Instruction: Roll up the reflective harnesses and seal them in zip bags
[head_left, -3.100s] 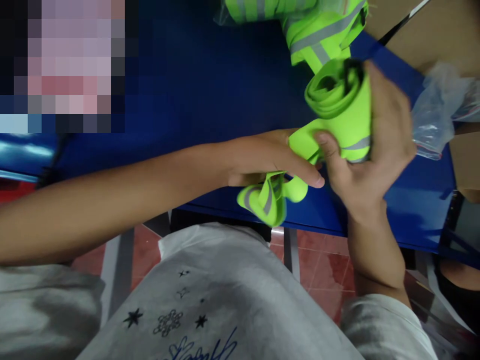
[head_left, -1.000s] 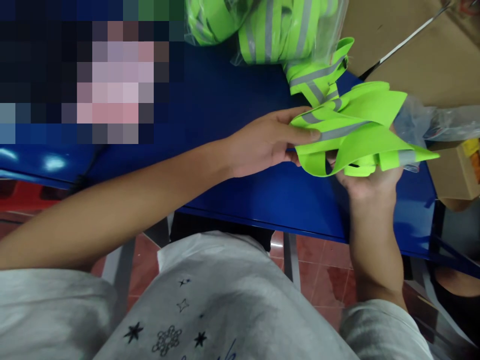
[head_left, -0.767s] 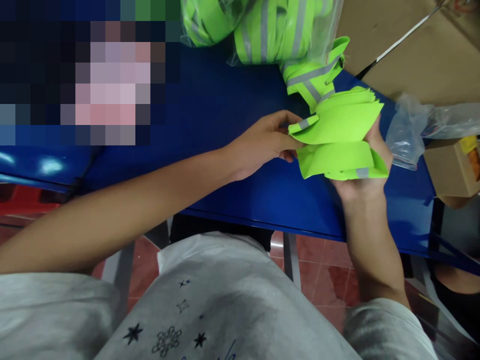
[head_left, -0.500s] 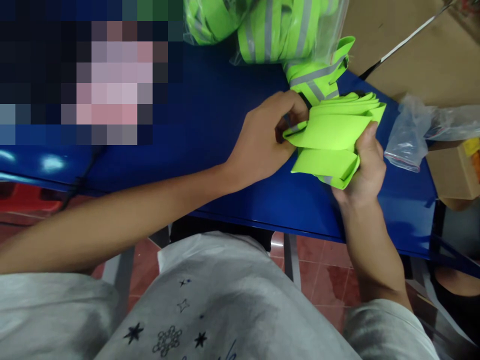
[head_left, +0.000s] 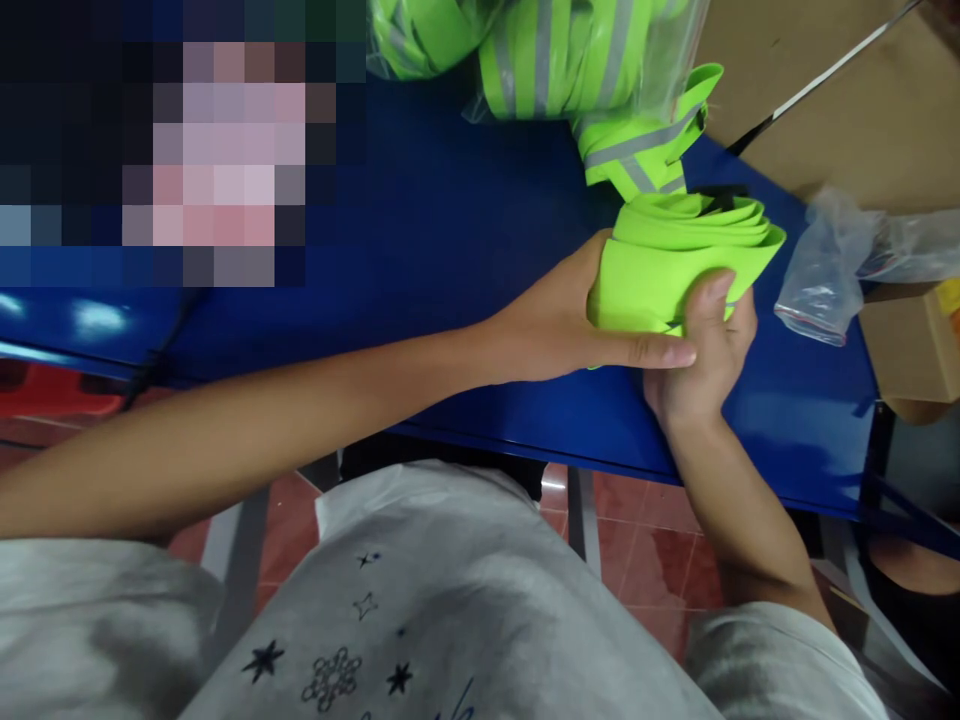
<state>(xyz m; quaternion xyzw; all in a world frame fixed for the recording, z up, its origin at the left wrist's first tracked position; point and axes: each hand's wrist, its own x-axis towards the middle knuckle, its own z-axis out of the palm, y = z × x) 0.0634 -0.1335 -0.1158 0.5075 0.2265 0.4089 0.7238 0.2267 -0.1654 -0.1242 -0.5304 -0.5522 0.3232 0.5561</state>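
Since half a second ago, the left hand has gone from pinching one end of the fluorescent green bundle to closing around its left side, and the bundle's loose lower flap is now drawn in. Nearest is the pale printed shirt of the person, below the table edge. Ahead of it, both hands grip the bundle over the blue table: the left thumb lies flat along the lower edge, its tip in front of the right hand, whose own thumb presses on the front face. Folded layers show at the top, with a black piece among them.

To the right, a crumpled clear bag with a red line at its mouth lies near a small cardboard box; something yellow shows at the box's right edge, but whether it is inside I cannot tell. Beyond the hands lies a green strap with grey stripes. Farthest, a clear bag holds green, grey-striped rolls, and another bagged roll sits to its left, both cut off by the frame.
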